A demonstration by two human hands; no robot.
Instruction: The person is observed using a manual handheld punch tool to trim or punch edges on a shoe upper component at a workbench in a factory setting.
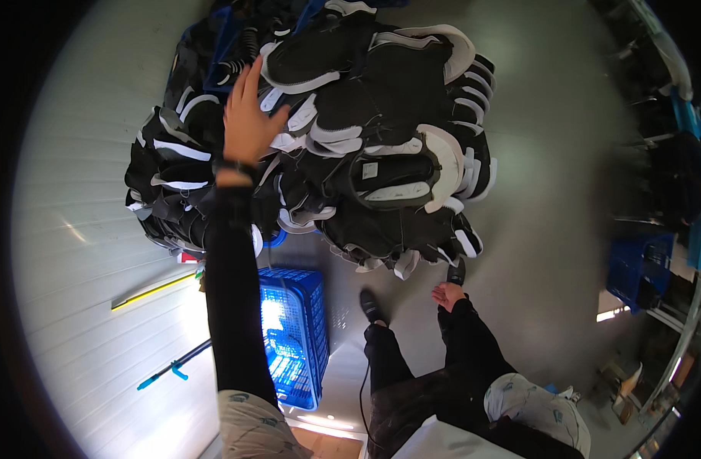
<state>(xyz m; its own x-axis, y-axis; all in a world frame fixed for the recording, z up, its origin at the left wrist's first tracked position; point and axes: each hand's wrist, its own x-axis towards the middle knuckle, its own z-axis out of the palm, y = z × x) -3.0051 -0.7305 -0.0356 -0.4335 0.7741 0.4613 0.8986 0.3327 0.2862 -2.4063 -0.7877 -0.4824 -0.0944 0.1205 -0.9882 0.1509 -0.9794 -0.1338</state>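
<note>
Black fabric pieces with white trim (365, 107) are heaped at 12 o'clock, seemingly overlapped for stability. Left hand (247, 130), 11 o'clock: fingers spread wide. Right hand (447, 295), 4 o'clock: grip cannot be told.

At upper centre the left hand (245, 130) covers part of the black-and-white pieces (396, 99); whether its fingers (251, 83) touch them is unclear. The left sleeve (232, 306) hides one side of the blue basket (313, 336). A white label (370, 170) is too small to read. Far right, dark objects (675, 180) blur into shadow.
</note>
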